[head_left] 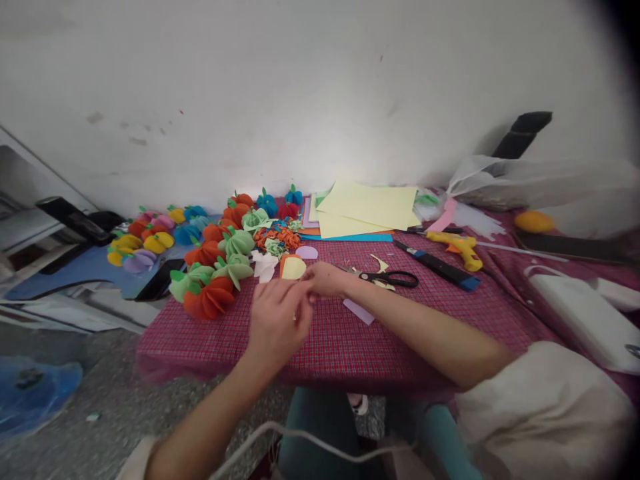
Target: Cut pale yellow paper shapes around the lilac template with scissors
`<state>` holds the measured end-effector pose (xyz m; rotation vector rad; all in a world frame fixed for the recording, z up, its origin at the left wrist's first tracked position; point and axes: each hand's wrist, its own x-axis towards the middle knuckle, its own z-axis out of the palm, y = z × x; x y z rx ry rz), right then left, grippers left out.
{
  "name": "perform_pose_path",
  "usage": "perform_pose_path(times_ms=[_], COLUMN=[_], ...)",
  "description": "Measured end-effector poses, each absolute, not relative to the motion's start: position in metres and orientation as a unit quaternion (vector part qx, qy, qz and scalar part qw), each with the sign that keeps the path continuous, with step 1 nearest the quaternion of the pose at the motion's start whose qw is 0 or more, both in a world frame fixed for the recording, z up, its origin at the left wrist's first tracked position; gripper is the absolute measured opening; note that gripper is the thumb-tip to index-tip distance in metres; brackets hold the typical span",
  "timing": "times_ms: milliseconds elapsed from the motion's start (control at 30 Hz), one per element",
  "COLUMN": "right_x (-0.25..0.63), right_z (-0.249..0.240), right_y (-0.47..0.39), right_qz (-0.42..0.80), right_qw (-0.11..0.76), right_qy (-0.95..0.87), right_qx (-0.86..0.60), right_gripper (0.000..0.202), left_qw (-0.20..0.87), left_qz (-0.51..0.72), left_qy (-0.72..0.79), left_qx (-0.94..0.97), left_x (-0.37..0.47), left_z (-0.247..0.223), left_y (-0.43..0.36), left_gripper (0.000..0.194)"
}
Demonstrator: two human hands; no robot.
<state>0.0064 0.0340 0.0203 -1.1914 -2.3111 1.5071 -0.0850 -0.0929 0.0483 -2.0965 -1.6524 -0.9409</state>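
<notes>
My left hand (280,320) and my right hand (324,280) meet over the front middle of the checked tablecloth. The left fingers are bent and closed, with the thumb drawn in. The right fingers are pressed together beside the left fingertips. Anything pinched there is too small or hidden. Just beyond lie a pale yellow rounded paper piece (294,269) over an orange one and a lilac half-round piece (307,252). Black-handled scissors (390,277) rest by my right forearm, near yellow scraps. A lilac strip (357,311) lies nearer, and white paper petals (265,265) sit to the left.
Several colourful paper pumpkins (210,298) crowd the left side. Behind are paper scraps (277,238) and stacked sheets (367,207). On the right are a blue-black cutter (440,267), a yellow glue gun (459,248), a plastic bag (555,187) and a white box (585,317). A pale cord (320,437) crosses my lap.
</notes>
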Motion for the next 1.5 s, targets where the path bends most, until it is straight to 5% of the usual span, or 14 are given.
perform_pose_path(times_ms=[333, 567, 800, 1033, 1200, 1333, 1500], right_x=[-0.023, -0.035, -0.022, 0.031, 0.065, 0.090, 0.113], right_z=[0.015, 0.010, 0.022, 0.052, 0.061, 0.062, 0.052], right_y=[0.030, 0.026, 0.026, 0.030, 0.025, 0.022, 0.023], right_qz=[0.466, 0.443, 0.483, 0.609, 0.673, 0.636, 0.592], right_qw=[0.061, 0.084, 0.140, 0.159, 0.195, 0.245, 0.243], right_qy=[-0.785, -0.783, -0.782, -0.731, -0.676, -0.675, -0.700], right_qx=[-0.404, -0.429, -0.368, -0.262, -0.229, -0.283, -0.316], right_gripper=[0.010, 0.027, 0.013, 0.014, 0.016, 0.022, 0.024], left_qw=[0.114, 0.107, 0.105, -0.169, -0.386, -0.402, -0.402], left_qz=[-0.220, -0.229, -0.383, -0.570, -0.587, -0.567, -0.564], left_qy=[-0.698, -0.700, -0.710, -0.663, -0.587, -0.588, -0.586], left_qx=[-0.672, -0.668, -0.581, -0.455, -0.402, -0.414, -0.421], left_x=[-0.138, -0.137, -0.140, -0.127, -0.094, -0.074, -0.061], left_z=[-0.024, -0.028, -0.022, 0.004, 0.022, 0.031, 0.027], left_y=[-0.137, -0.138, -0.140, -0.119, -0.096, -0.082, -0.065], left_gripper=[0.021, 0.020, 0.031, 0.040, 0.037, 0.020, 0.021])
